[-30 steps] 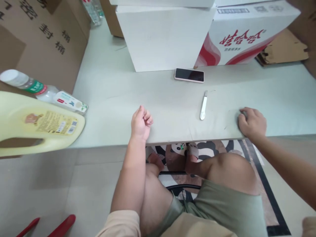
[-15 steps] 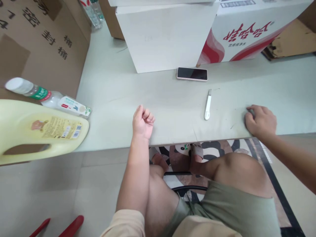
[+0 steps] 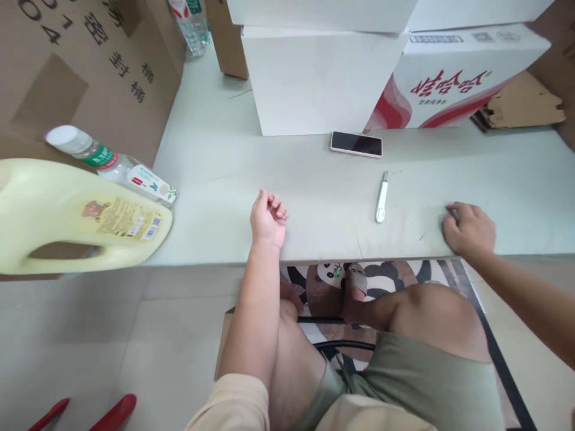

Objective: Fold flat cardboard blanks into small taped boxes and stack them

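The person's left hand (image 3: 269, 218) and right hand (image 3: 469, 229) lie at the pale-green, smooth-topped counter (image 3: 314, 179), fingers loosely curled and grasping nothing visible, with the slim, white-handled cutter (image 3: 381, 202) untouched between both sets of fingers, nearer the right, its handling apparently not yet begun.

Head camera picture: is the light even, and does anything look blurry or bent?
In the head view, light is soft, with dimmer floor below the table; in that head view, the left hand and right hand have clear outlines, but tiny print on the yellow jug is unreadable; also there, the white box narrows downward, perhaps wide-lens stretch.
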A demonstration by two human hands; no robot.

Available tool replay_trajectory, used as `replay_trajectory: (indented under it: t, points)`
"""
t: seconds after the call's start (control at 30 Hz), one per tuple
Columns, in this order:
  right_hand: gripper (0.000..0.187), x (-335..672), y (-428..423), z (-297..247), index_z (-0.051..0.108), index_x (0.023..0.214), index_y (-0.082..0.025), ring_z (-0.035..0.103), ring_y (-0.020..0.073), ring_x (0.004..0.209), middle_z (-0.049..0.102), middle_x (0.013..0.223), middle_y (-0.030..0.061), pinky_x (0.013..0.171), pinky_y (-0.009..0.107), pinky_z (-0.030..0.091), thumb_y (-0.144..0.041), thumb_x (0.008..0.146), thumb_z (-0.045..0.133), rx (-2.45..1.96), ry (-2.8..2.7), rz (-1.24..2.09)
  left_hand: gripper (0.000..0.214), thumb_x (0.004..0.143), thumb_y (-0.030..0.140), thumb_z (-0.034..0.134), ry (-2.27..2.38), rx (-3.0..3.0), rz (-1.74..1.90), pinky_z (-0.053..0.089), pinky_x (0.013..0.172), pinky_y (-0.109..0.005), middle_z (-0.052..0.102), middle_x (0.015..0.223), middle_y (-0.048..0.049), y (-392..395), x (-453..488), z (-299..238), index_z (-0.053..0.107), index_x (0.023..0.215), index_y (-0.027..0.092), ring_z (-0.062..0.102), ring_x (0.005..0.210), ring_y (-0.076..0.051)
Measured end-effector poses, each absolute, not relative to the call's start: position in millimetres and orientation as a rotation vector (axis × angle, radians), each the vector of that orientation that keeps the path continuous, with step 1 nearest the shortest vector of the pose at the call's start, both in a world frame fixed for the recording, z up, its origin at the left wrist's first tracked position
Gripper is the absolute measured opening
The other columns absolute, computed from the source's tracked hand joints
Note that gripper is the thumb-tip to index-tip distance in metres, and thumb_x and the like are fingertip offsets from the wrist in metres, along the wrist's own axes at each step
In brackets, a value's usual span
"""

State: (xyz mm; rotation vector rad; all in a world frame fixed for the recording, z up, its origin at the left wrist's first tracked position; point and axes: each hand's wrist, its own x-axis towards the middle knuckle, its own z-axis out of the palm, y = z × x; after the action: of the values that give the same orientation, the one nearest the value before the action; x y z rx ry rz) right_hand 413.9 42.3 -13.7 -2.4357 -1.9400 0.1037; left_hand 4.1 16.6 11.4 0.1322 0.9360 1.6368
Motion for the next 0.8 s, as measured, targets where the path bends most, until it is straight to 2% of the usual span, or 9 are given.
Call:
replay_trajectory:
  t: [0.1, 0.17, 0.37, 0.5, 0.57, 0.67, 0.73, 0.8]
  points:
    - [0.06, 411.3, 40.5, -11.6, 0.056, 0.137, -0.012, 0.048, 0.0379, 0.138, 0.053, 0.146, 0.025, 0.111, 0.045, 0.039, -0.04, 0.095, 0.023, -2.454, -1.938, 0.135, 0.023, 0.092, 0.021, 0.062, 0.892, 0.084, 1.696, 0.027, 0.043, -0.019, 0.042, 0.058, 0.0083, 13.2, -2.7, 11.8, 0.045, 0.076, 0.02, 0.035, 0.039, -0.004]
    - [0.06, 411.0, 40.4, -11.8, 0.055, 0.137, -0.013, 0.048, 0.0378, 0.14, 0.052, 0.147, 0.0245, 0.113, 0.045, 0.038, -0.04, 0.094, 0.023, -2.464, -1.935, 0.154, 0.025, 0.091, 0.018, 0.06, 0.878, 0.058, 1.717, 0.026, 0.043, -0.018, 0.04, 0.057, 0.009, 11.4, -7.8, 12.1, 0.041, 0.075, 0.021, 0.035, 0.039, -0.004]
    - [0.054, 415.3, 43.5, -19.3, 0.058, 0.131, -0.025, 0.051, 0.0377, 0.137, 0.056, 0.143, 0.0197, 0.112, 0.049, 0.041, -0.043, 0.091, 0.026, -2.503, -1.876, 0.109, 0.051, 0.091, 0.033, 0.066, 0.888, 0.075, 1.684, 0.024, 0.043, -0.019, 0.021, 0.051, 0.0098, 9.3, -18.8, 12.7, 0.024, 0.066, 0.02, 0.026, 0.039, -0.004]
    - [0.059, 411.4, 45.7, -17.1, 0.054, 0.137, -0.025, 0.049, 0.035, 0.14, 0.052, 0.148, 0.0203, 0.115, 0.046, 0.04, -0.045, 0.091, 0.023, -2.627, -1.849, 0.149, 0.061, 0.092, 0.04, 0.066, 0.891, 0.099, 1.715, 0.023, 0.042, -0.021, 0.017, 0.051, 0.0084, 9.1, -20.5, 13.2, 0.018, 0.061, 0.02, 0.023, 0.04, -0.004]
    - [0.059, 402.9, 49.0, -10.9, 0.056, 0.134, -0.026, 0.045, 0.0341, 0.144, 0.052, 0.149, 0.0203, 0.117, 0.052, 0.036, -0.045, 0.091, 0.02, -2.683, -1.871, 0.094, 0.061, 0.092, 0.041, 0.066, 0.885, 0.104, 1.711, 0.023, 0.042, -0.021, 0.017, 0.051, 0.008, 9.2, -21.2, 13.8, 0.019, 0.059, 0.02, 0.022, 0.04, -0.004]
    - [0.058, 378.9, 56.5, 3.4, 0.06, 0.127, -0.025, 0.037, 0.0345, 0.15, 0.051, 0.152, 0.0188, 0.118, 0.058, 0.03, -0.049, 0.091, 0.022, -2.672, -2.001, -0.111, 0.057, 0.094, 0.033, 0.061, 0.899, 0.093, 1.684, 0.022, 0.042, -0.021, 0.018, 0.05, 0.0076, 9.1, -23.5, 14.4, 0.02, 0.057, 0.02, 0.024, 0.04, -0.004]
    - [0.062, 356.2, 61.3, 12.9, 0.058, 0.131, -0.021, 0.047, 0.036, 0.143, 0.056, 0.147, 0.0191, 0.111, 0.054, 0.039, -0.054, 0.09, 0.025, -2.63, -2.086, -0.08, 0.055, 0.095, 0.029, 0.059, 0.909, 0.088, 1.682, 0.022, 0.042, -0.02, 0.019, 0.049, 0.0075, 8.8, -25.6, 14.1, 0.021, 0.056, 0.02, 0.024, 0.04, -0.004]
    - [0.065, 331.5, 64.0, 19.0, 0.053, 0.135, -0.019, 0.06, 0.0358, 0.128, 0.065, 0.135, 0.0174, 0.1, 0.048, 0.047, -0.057, 0.089, 0.028, -2.583, -2.182, 0.094, 0.056, 0.093, 0.029, 0.061, 0.912, 0.091, 1.688, 0.023, 0.042, -0.02, 0.019, 0.049, 0.0076, 8.5, -27.6, 13.1, 0.02, 0.056, 0.02, 0.024, 0.04, -0.004]
